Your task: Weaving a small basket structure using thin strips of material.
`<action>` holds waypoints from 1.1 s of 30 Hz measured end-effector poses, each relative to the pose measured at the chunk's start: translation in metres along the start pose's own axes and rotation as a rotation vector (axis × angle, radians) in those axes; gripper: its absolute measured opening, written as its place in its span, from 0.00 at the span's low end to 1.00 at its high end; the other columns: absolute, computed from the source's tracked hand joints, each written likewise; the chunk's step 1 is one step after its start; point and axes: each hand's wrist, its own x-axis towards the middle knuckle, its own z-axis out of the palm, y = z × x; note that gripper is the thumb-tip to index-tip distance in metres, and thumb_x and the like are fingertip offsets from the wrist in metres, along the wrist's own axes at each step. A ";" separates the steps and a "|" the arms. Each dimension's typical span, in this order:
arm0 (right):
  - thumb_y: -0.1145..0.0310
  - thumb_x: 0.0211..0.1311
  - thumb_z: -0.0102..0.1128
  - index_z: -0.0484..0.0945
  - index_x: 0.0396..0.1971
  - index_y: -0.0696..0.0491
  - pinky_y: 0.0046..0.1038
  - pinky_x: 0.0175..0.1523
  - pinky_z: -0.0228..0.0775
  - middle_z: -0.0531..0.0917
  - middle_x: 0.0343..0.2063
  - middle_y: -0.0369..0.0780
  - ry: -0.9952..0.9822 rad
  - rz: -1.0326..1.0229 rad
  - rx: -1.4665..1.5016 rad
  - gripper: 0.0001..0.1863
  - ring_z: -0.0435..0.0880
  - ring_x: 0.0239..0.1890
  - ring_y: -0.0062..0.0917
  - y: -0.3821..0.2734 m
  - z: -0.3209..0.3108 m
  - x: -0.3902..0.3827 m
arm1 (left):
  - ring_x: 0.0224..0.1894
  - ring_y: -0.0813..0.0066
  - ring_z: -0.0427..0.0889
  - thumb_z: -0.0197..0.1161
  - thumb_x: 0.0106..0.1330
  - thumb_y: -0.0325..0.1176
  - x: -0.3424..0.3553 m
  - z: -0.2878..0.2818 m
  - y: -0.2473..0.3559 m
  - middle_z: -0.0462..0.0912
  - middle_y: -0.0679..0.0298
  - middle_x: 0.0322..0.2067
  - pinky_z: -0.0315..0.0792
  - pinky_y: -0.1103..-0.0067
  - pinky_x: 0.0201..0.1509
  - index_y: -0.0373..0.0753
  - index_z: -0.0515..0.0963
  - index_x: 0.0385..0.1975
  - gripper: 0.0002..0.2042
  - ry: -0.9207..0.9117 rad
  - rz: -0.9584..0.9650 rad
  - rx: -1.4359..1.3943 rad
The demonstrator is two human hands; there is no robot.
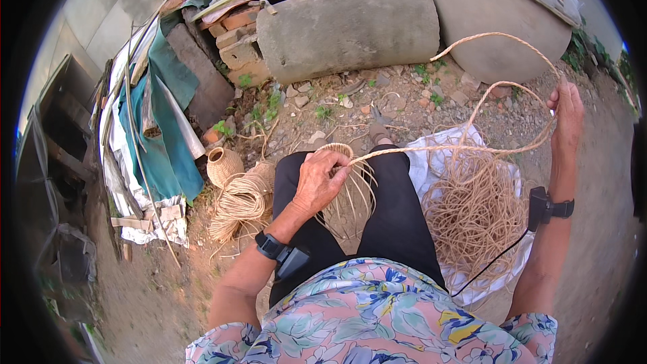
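Observation:
My left hand (318, 180) is closed over my lap on a small woven piece (339, 149), whose loose strands (357, 195) hang down between my knees. The hand covers much of the piece. A tan twisted cord (404, 150) runs from its fingers to the right. Out at the far right, my raised right hand (568, 113) grips that cord, which bends in wide loops beside it, one free end pointing left. By my right leg lies a big tangled heap of the same cord (475, 209) on a white sheet (465, 288).
Left of my legs are a woven vase-shaped basket (224, 167) and a coiled bundle of cord (239, 203). Ahead lie a concrete cylinder (350, 32), stacked bricks (237, 47) and a large round grey vessel (499, 20). Boards and a teal sheet (158, 128) lean at left.

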 end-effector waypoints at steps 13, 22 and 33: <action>0.70 0.61 0.58 0.77 0.30 0.57 0.24 0.30 0.68 0.79 0.19 0.34 -0.706 0.181 0.006 0.06 0.75 0.22 0.16 0.043 0.111 -0.208 | 0.27 0.83 0.76 0.63 0.62 0.30 0.002 0.003 0.001 0.78 0.66 0.22 0.72 0.81 0.33 0.35 0.75 0.32 0.06 -0.026 -0.282 -0.154; 0.73 0.57 0.59 0.75 0.29 0.56 0.31 0.30 0.70 0.81 0.22 0.42 -0.837 0.017 0.168 0.03 0.82 0.24 0.32 0.008 0.182 -0.257 | 0.31 0.61 0.80 0.65 0.59 0.32 -0.006 0.004 -0.005 0.80 0.58 0.25 0.73 0.71 0.38 0.35 0.77 0.28 0.07 0.029 -0.010 0.125; 0.75 0.51 0.61 0.70 0.27 0.54 0.35 0.30 0.71 0.78 0.21 0.41 -0.755 -0.012 0.126 0.08 0.81 0.25 0.36 0.004 0.209 -0.273 | 0.33 0.77 0.80 0.64 0.61 0.27 0.003 -0.002 -0.010 0.81 0.64 0.27 0.73 0.78 0.37 0.34 0.73 0.36 0.08 -0.183 -0.164 -0.144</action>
